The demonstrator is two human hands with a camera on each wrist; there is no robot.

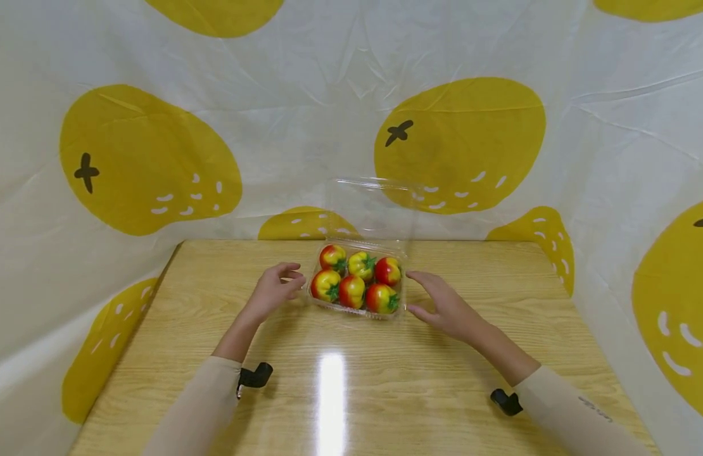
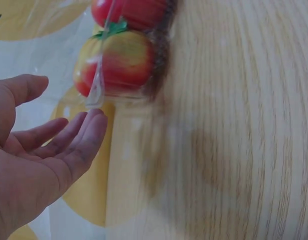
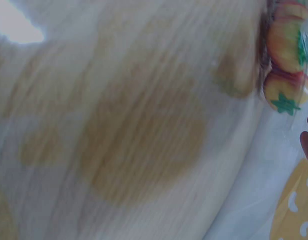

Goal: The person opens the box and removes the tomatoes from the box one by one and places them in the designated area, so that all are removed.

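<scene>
two long beige sleeves (image 1: pixel 574 411) lie nearest, with a small black curved mount (image 1: pixel 256 375) at the left cuff and a similar black mount (image 1: pixel 506 402) at the right cuff. the left hand (image 1: pixel 274 291) and the right hand (image 1: pixel 448 310) are well apart, each with fingers and thumb spread and nothing gripped. between them sits a clear rectangular plastic box (image 1: pixel 351 313), just beside the fingertips of both; whether either hand touches it, i cannot tell. in it, six rounded, glossy red-and-yellow fruits (image 1: pixel 351 291) lie in two rows of three, green leafy tops showing on several. its clear lid (image 1: pixel 374 212) stands raised on the side away from the hands. under the hands spreads a pale wood-grained table (image 1: pixel 443 392); beyond them and to either side hangs white cloth (image 1: pixel 294 158) printed with big yellow fruit shapes.
</scene>
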